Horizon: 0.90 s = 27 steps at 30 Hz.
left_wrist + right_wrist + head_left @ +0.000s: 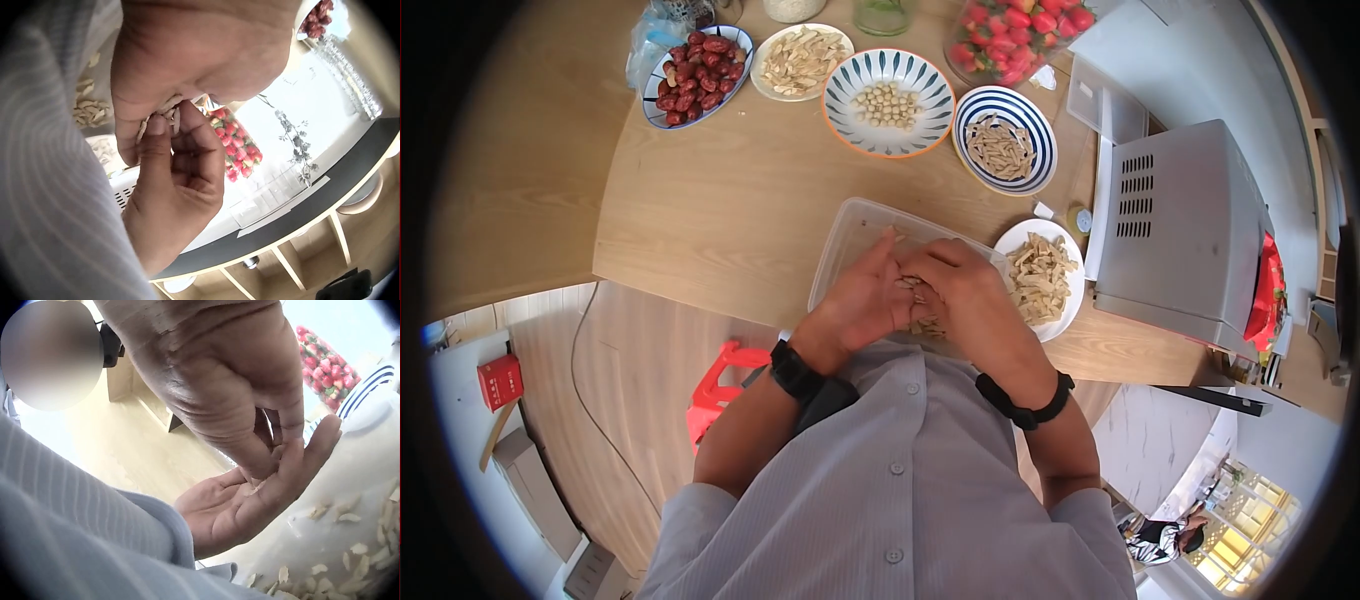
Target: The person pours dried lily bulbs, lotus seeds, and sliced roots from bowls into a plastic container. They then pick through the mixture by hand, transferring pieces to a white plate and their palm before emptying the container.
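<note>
My left hand [862, 295] is palm up with its fingers fairly straight, over a clear plastic box [832, 250] in front of my shirt. Several pale dried slices [170, 103] lie on its palm and fingers. Thumb and fingertips of my right hand [962, 290] reach into that palm and pinch a few of them, as the left wrist view shows. More dried slices [325, 584] lie loose in the box below. A white plate [1062, 328] heaped with similar pale slices stands just right of the box, partly behind the right hand.
Along the back stand red dates [700, 75] on a plate, another plate of pale slices [805, 60], an orange-rimmed bowl [845, 95] of round pale seeds and a blue-striped bowl [1048, 150]. Strawberries [1020, 35] sit behind. A grey microwave [1180, 220] bounds the right; a red stool [722, 385] is below left.
</note>
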{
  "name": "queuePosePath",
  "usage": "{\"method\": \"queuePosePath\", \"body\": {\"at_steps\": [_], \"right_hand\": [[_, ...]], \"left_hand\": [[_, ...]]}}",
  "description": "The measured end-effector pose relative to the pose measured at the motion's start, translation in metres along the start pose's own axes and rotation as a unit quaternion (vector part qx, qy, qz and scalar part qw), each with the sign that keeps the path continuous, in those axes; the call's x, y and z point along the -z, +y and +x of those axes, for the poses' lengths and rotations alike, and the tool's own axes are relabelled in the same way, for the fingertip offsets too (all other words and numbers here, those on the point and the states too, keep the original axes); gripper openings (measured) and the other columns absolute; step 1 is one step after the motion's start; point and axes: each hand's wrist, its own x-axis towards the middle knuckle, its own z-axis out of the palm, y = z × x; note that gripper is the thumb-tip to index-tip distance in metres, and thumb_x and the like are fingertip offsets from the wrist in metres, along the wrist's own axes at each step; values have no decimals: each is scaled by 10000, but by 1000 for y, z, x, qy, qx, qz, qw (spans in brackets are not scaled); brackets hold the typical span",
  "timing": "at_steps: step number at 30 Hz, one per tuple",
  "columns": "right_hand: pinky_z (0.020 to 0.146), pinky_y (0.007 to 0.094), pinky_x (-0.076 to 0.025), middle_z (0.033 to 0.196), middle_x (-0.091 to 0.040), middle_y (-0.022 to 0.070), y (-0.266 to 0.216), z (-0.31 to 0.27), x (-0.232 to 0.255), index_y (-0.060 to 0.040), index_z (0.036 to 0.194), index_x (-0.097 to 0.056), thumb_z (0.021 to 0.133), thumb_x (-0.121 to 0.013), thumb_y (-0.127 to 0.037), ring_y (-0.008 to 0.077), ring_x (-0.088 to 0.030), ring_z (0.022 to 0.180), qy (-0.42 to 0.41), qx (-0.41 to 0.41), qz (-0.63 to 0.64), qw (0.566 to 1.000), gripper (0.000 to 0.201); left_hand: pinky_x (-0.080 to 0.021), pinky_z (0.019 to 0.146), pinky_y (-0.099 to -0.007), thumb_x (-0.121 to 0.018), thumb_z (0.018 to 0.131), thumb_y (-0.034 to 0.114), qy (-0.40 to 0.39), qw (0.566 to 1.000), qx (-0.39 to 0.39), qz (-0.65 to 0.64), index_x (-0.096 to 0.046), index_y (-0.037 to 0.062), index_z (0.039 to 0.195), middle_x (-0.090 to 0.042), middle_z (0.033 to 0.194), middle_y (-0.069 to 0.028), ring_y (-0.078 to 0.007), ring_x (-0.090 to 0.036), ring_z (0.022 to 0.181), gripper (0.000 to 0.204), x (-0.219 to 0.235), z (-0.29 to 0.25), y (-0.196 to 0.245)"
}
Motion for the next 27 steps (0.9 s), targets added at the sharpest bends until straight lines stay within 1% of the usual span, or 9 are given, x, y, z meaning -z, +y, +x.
{"method": "queuePosePath", "body": {"at_steps": [1,4,6,7,9,12,21,24,27], "right_hand": [[863,427,-580,1064,-694,124,-2,1,1,-3,1078,-702,704,-738,20,368,-659,1019,-11,1,-23,1000,376],[864,427,-576,1065,-702,125,-6,1,3,3,1080,-702,713,-740,22,368,-662,1011,-20,7,-62,998,369],[837,419,-578,1037,-708,128,-6,2,2,0,1072,-711,744,-743,32,362,-676,977,10,17,-48,999,331],[818,413,-579,1019,-712,130,-7,2,5,0,1059,-715,762,-746,41,357,-686,953,6,-26,20,999,301],[781,400,-582,984,-719,136,-8,1,14,1,1032,-723,798,-753,57,347,-705,906,-1,-112,154,982,243],[750,300,-591,1043,-748,90,6,-3,16,14,1021,-754,850,-763,95,185,-745,881,-9,-144,210,967,189],[780,308,-602,1027,-776,97,2,-3,25,-1,1042,-772,852,-758,100,176,-754,908,10,-152,231,961,216],[787,301,-603,1040,-778,102,6,-5,23,-3,1050,-776,852,-754,106,182,-760,922,29,-91,177,980,227],[815,294,-612,1051,-779,118,4,-6,24,10,1046,-775,848,-737,131,192,-763,954,41,-76,177,980,235]], "left_hand": [[-537,1049,-434,-296,1122,619,15,1000,2,7,-541,18,1439,-662,1325,-108,-231,-668,1164,722,-5,-1,2],[-538,1057,-440,-289,1121,623,-88,994,18,-58,-542,5,1434,-662,1323,-107,-234,-668,1178,737,12,5,1],[-540,1067,-442,-278,1125,616,-20,999,16,-23,-543,-14,1429,-660,1321,-113,-239,-669,1190,748,1,3,2],[-541,1073,-443,-273,1127,613,14,1000,15,-5,-543,-23,1427,-659,1320,-116,-242,-669,1196,754,-6,1,3],[-538,1095,-445,-262,1131,602,-5,1000,15,-14,-523,-44,1440,-656,1319,-131,-253,-667,1212,762,1,1,3],[-521,1124,-462,-268,1142,564,-35,999,23,-4,-507,-56,1464,-671,1306,-143,-271,-663,1235,738,6,2,5],[-530,1149,-480,-319,1154,488,16,999,18,35,-469,-99,1439,-603,1367,-186,-319,-648,1265,669,-12,0,9],[-532,1147,-480,-329,1156,473,30,999,13,40,-467,-100,1437,-602,1370,-188,-322,-643,1276,653,-18,0,11],[-523,1157,-481,-334,1157,463,36,998,10,44,-476,-102,1432,-602,1381,-196,-327,-637,1289,645,-21,0,12]]}}
